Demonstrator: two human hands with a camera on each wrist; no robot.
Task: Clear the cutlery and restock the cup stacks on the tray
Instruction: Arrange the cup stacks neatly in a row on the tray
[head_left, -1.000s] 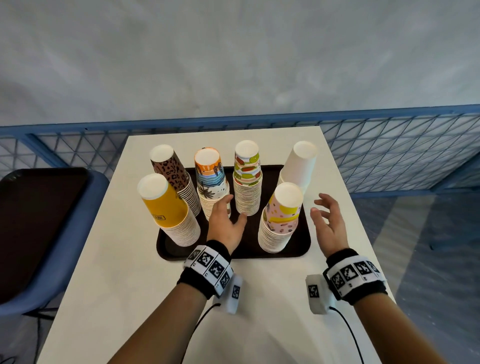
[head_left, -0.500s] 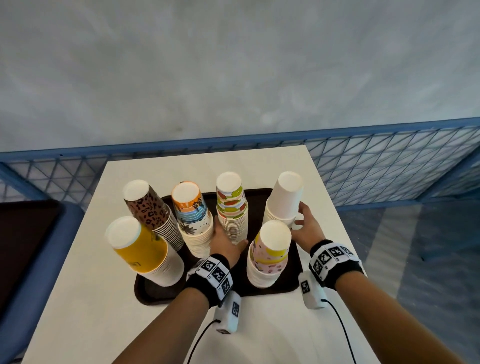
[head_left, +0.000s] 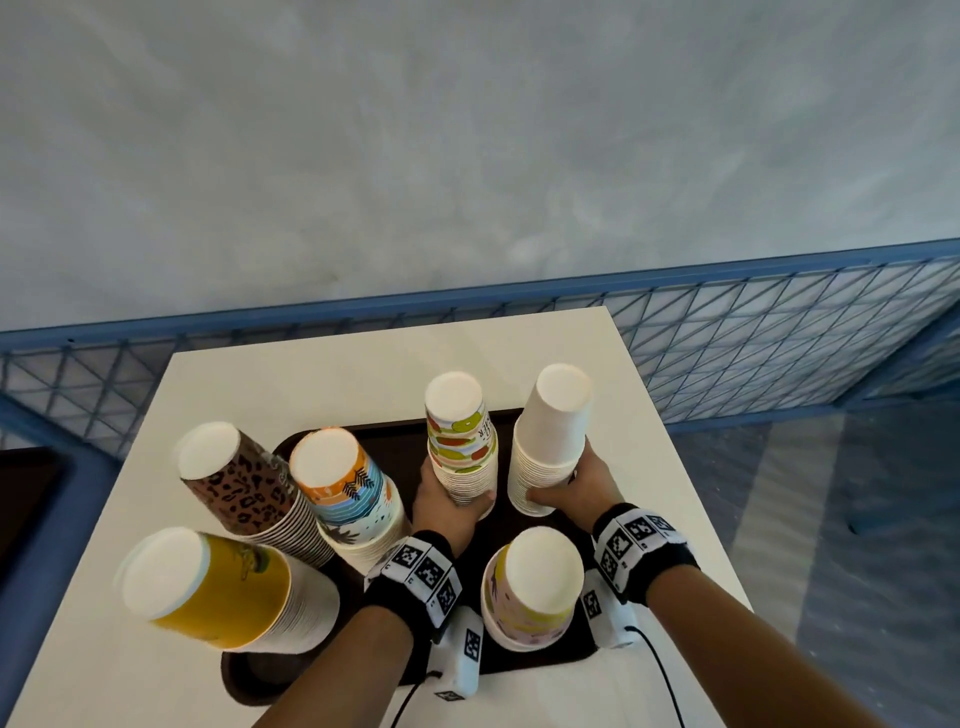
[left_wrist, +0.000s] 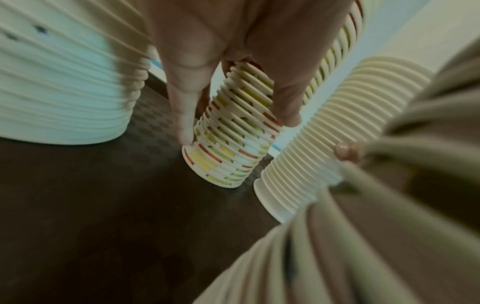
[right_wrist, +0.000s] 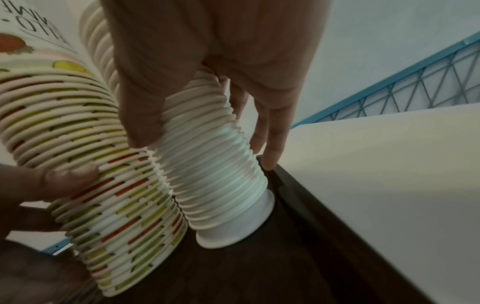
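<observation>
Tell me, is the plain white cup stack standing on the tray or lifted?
Standing. In the right wrist view the white stack has its bottom rim on the dark tray, while the right hand grips its side.

Both bare forearms wear black wristbands carrying white black-patterned marker squares, each with a white camera block trailing a black cable.

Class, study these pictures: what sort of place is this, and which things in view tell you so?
Probably a cafe or canteen self-service spot, though that is a guess. Clues: a dark serving tray bearing six stacks of upturned paper cups, such as the plain white stack; a small white table; a blue mesh railing beside a grey wall.
</observation>
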